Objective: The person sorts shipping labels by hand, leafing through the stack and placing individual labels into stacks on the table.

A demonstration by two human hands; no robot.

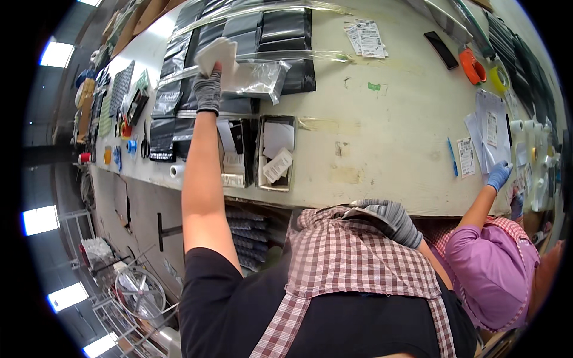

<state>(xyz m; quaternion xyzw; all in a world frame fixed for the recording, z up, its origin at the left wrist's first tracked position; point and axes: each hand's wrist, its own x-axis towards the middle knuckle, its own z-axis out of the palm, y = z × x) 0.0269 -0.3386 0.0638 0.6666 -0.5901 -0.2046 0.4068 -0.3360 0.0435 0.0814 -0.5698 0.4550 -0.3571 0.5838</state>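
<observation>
My left arm reaches far over the table, and my left hand (208, 89), in a grey striped glove with bare fingertips, is closed on a few white cards (216, 52). Right beside them lies a clear plastic bag (262, 80) with more white pieces in it, on top of black plastic mailing bags (286, 36). Close to my body, at the checked apron (352, 253), is my right hand (388, 219) in a matching glove. A flat greyish edge shows by its fingers, which are mostly hidden, so I cannot make out any grip.
Two open boxes (276, 152) of cards and labels stand near the front edge. Label sheets (365, 39), a phone (440, 50) and orange tape (473, 65) lie farther right. Scissors (145, 143) rest at left. A co-worker's blue-gloved hand (499, 175) touches papers at right.
</observation>
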